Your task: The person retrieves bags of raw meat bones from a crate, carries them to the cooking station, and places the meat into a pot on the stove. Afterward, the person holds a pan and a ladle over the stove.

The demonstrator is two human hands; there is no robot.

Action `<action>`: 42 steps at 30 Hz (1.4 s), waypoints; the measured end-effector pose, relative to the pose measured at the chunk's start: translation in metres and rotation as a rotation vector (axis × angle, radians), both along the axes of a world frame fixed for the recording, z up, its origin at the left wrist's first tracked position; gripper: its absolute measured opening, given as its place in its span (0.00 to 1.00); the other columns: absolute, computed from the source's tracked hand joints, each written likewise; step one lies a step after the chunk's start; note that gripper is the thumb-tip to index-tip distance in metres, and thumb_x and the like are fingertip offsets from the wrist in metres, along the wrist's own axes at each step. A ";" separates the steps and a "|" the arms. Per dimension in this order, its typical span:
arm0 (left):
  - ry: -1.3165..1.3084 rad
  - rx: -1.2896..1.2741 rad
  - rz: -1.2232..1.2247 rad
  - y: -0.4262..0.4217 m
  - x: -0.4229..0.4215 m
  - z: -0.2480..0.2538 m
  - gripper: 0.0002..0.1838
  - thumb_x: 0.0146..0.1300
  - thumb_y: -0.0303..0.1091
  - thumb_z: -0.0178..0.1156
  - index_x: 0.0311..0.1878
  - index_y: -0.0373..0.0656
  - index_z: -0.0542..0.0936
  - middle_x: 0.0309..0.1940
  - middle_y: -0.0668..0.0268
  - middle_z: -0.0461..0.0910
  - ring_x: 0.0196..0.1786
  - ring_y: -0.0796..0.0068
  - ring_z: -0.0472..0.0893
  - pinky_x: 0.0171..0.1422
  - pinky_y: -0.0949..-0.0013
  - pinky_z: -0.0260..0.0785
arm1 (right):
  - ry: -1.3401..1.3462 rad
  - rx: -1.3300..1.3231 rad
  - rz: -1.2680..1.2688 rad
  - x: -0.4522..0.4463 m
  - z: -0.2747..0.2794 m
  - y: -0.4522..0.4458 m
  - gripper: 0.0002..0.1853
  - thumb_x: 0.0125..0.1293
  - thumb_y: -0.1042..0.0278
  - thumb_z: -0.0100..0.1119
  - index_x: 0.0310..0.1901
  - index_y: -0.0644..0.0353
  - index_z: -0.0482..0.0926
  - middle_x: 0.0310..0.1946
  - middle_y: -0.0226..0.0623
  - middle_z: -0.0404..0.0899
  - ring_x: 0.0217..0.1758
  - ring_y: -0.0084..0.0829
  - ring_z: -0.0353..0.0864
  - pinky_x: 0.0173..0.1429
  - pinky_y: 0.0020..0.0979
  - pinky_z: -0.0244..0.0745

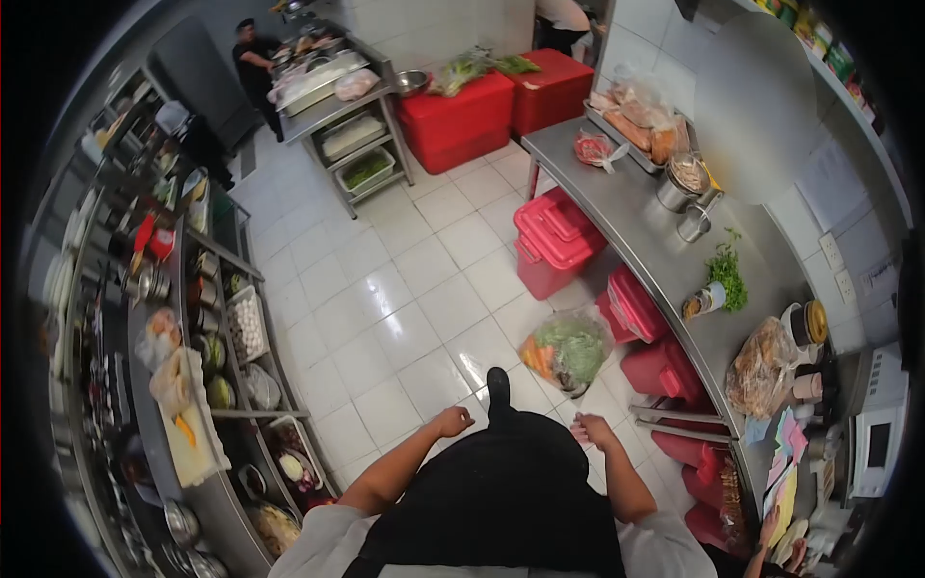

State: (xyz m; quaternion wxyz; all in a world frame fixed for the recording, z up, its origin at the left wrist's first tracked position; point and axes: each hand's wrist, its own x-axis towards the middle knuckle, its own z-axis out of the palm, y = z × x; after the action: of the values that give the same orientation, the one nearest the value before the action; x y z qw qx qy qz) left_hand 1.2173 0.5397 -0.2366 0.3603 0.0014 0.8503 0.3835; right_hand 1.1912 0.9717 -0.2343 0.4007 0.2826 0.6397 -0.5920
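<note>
My left hand (453, 421) hangs in front of my dark apron (491, 491), its fingers curled in with nothing visible in them. On the other side, my right hand (592, 431) is held low with its fingers loosely bent and partly apart, and it is empty. Nearest to the right hand, on the tiled floor, is a clear plastic bag of vegetables (568, 352), with green and orange showing through. Neither hand touches anything. One dark shoe (498, 390) shows beyond the apron.
A steel counter (636, 226) on the right holds herbs (727, 275), a can (705, 300) and bagged food, above red lidded bins (557, 236). Shelving with an egg tray (248, 325) lines the left. Red coolers (455, 125) stand behind. Another person's hands (776, 539) are at lower right; other people stand farther back.
</note>
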 end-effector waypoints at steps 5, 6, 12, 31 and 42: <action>-0.116 -0.064 0.042 -0.070 -0.035 0.013 0.20 0.59 0.50 0.61 0.42 0.40 0.82 0.44 0.46 0.82 0.50 0.49 0.80 0.54 0.56 0.72 | 0.395 -0.012 0.146 -0.183 0.004 -0.042 0.13 0.70 0.58 0.54 0.38 0.59 0.78 0.30 0.34 0.81 0.30 0.25 0.80 0.32 0.29 0.75; -0.115 -0.097 0.126 -0.091 -0.042 0.012 0.20 0.59 0.49 0.61 0.42 0.41 0.82 0.42 0.47 0.82 0.47 0.51 0.81 0.52 0.57 0.73 | 0.428 -0.044 0.026 -0.235 0.020 -0.063 0.11 0.69 0.60 0.54 0.37 0.59 0.79 0.30 0.34 0.81 0.29 0.25 0.79 0.31 0.28 0.74; -0.072 0.145 1.168 -0.209 -0.061 0.015 0.15 0.65 0.41 0.58 0.42 0.37 0.76 0.25 0.59 0.81 0.22 0.73 0.78 0.24 0.70 0.72 | 1.231 0.296 0.116 -0.526 0.158 -0.179 0.10 0.65 0.67 0.58 0.44 0.62 0.80 0.28 0.37 0.80 0.33 0.28 0.78 0.40 0.29 0.74; -0.288 0.328 1.015 -0.402 -0.473 0.059 0.22 0.69 0.51 0.52 0.47 0.39 0.77 0.38 0.58 0.83 0.36 0.67 0.83 0.38 0.63 0.78 | 1.147 1.182 0.532 -0.681 0.119 -0.268 0.56 0.53 0.45 0.67 0.71 0.72 0.45 0.73 0.66 0.41 0.77 0.61 0.36 0.77 0.57 0.32; 0.056 0.215 0.908 -0.465 -0.699 0.039 0.19 0.68 0.41 0.51 0.51 0.34 0.76 0.36 0.56 0.83 0.33 0.68 0.82 0.35 0.62 0.77 | 0.950 1.462 0.596 -0.701 0.144 -0.295 0.58 0.54 0.40 0.63 0.73 0.69 0.39 0.74 0.61 0.36 0.78 0.57 0.37 0.78 0.50 0.37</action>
State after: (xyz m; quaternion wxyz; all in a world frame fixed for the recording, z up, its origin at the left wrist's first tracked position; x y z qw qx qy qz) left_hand 0.5183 0.0742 -0.1978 0.1309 -0.3234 0.7297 0.5881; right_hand 0.4904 0.6771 -0.0901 -0.0466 0.0162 0.9982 0.0333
